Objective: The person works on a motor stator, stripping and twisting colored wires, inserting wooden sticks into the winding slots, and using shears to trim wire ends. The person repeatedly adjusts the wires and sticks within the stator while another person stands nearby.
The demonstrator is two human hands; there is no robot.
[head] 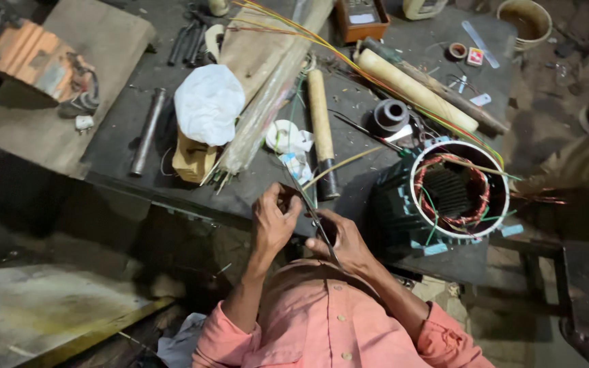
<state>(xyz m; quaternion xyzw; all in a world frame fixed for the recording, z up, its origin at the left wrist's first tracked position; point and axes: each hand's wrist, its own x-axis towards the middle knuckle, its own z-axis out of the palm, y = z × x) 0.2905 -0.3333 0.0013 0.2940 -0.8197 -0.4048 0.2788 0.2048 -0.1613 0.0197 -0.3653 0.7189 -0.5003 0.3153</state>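
Observation:
My right hand (pixel 348 240) grips a pair of scissors (pixel 311 212), whose blades point away from me towards the workbench. My left hand (pixel 273 219) is closed on a small thin piece right beside the blades; what that piece is I cannot tell. Both hands hover close together over the near edge of the dark workbench (pixel 124 136). Just to the right of my hands lies an electric motor stator (pixel 459 191), open end up, with copper windings and coloured sleeves inside.
On the bench lie a white cloth bundle (pixel 209 102), a bundle of thin sticks in clear wrap (pixel 267 102), wooden rolls (pixel 320 116) (pixel 414 88), a metal rod (pixel 146 133), a meter box (pixel 361 17), a bucket (pixel 525 20) and long coloured wires (pixel 376 78).

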